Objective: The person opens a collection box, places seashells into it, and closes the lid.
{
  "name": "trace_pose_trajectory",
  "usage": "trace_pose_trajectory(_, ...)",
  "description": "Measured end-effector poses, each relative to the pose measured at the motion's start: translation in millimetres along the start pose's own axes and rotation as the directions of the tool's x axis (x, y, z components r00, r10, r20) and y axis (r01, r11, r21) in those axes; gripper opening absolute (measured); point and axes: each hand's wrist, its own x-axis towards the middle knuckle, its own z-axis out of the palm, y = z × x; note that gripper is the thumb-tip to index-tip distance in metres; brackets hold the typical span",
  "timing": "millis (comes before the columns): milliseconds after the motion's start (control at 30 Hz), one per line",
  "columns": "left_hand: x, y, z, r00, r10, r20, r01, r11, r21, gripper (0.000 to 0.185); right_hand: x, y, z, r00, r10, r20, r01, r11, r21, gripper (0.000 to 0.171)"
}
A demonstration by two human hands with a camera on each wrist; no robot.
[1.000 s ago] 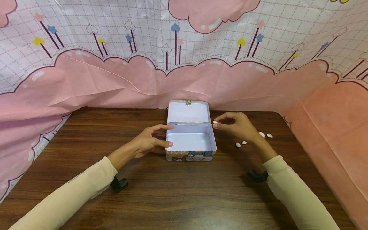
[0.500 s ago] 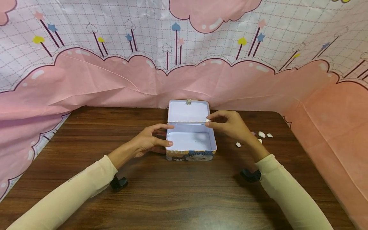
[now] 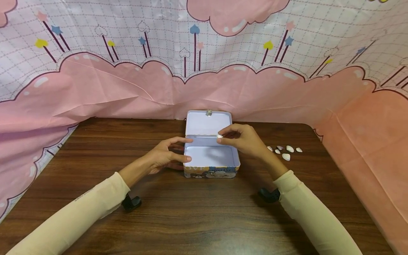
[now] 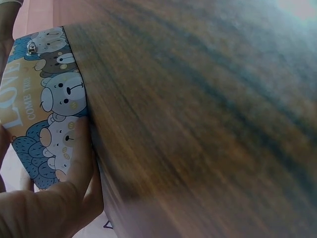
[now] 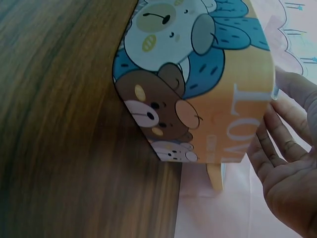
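- Head view shows the right hand (image 3: pixel 243 141) pinching a small white shell (image 3: pixel 220 136) between thumb and fingertip, so that grip is closed on the shell; it hangs over the back of the open tin (image 3: pixel 211 156), near the hinge line and just above the pale floor.
- For a clean drop, the pinch is best lowered close to the floor of the tin before the fingers part; a shell let go from high up would likely bounce on the metal.
- Keeping the shell toward the middle of the tin, away from its right wall, should stop it glancing off the rim.
- Left hand (image 3: pixel 165 156) rests against the left side of the tin, fingers fairly straight along the wall and thumb at the rim; this grip is not curled round anything, it simply steadies the tin.
- Left wrist view shows a finger (image 4: pixel 79 163) pressed flat on the bear-printed wall of the tin, which should be enough to keep it from sliding on the bench (image 3: pixel 204 212).
- Raised lid (image 3: pixel 208 123) stands upright behind the tin; brushing it with the knuckles could tip it shut.
- More shells (image 3: pixel 286 152) lie in a loose cluster on the bench to the right of the tin, well apart from it.
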Motion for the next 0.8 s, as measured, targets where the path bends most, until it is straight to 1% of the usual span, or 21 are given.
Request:
trace_pose_trajectory(100, -0.5, 0.1, 0.6, 1.000, -0.003, 0.003, 0.003, 1.000, 0.006, 0.079, 1.6, -1.4, 4.3, 1.000, -0.020, 0.005, 0.020, 1.000, -0.013, 0.028)
trace_pose_trajectory(367, -0.4, 1.8, 1.7, 1.000, 0.004, 0.002, -0.004, 1.000, -0.003, 0.077, 5.5, -1.9, 12.3, 0.998, -0.057, 0.009, 0.057, 0.998, -0.007, 0.026)
trace_pose_trajectory(567, 0.2, 1.5, 1.7, 1.000, -0.001, 0.002, 0.001, 1.000, -0.013, 0.077, 6.7, -1.9, 14.2, 0.998, -0.062, 0.022, 0.062, 0.998, 0.001, 0.031)
trace_pose_trajectory(800, 0.0, 0.8, 1.2, 1.000, -0.005, 0.002, 0.005, 1.000, -0.012, 0.078, 5.8, -2.1, 15.0, 0.998, -0.057, 0.030, 0.057, 0.998, -0.026, 0.037)
